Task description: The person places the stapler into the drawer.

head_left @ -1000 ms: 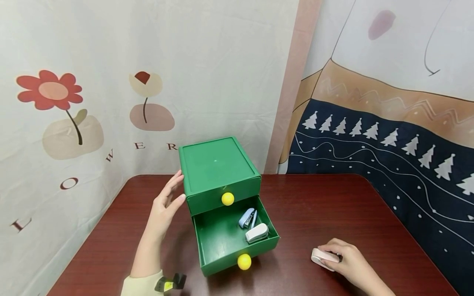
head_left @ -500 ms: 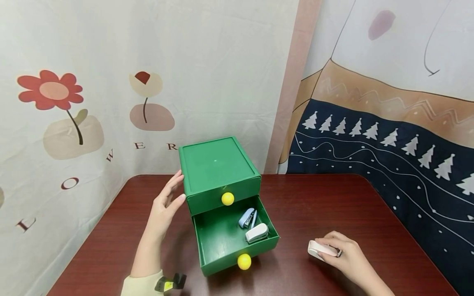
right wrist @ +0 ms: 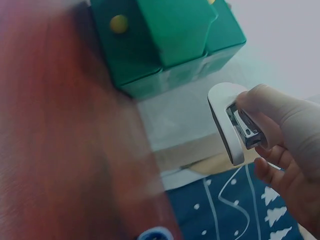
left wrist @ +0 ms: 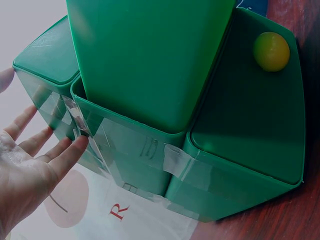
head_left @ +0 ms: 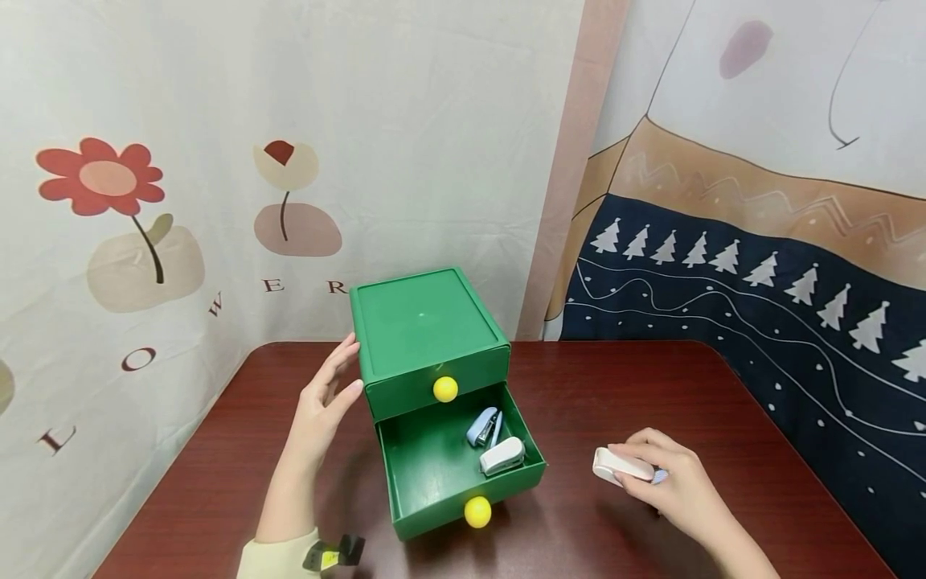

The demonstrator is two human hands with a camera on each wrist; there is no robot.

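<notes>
A green drawer cabinet with round yellow knobs stands on the table, one drawer pulled out. Inside that drawer lie a light blue stapler and a white stapler. My left hand rests its fingertips and thumb against the cabinet's left side; in the left wrist view the fingers spread along the taped wall. To the drawer's right, my right hand pinches another white stapler between thumb and fingers, raised over the table. The right wrist view shows its metal part facing the palm side.
A small bluish object, mostly hidden, shows behind the right hand; a round blue edge appears low in the right wrist view. The dark red table ends at a printed cloth wall. Below the open drawer sits another closed drawer.
My right hand has lifted the white stapler off the table and carried it slightly left and away from me. The left hand and cabinet have stayed in place.
</notes>
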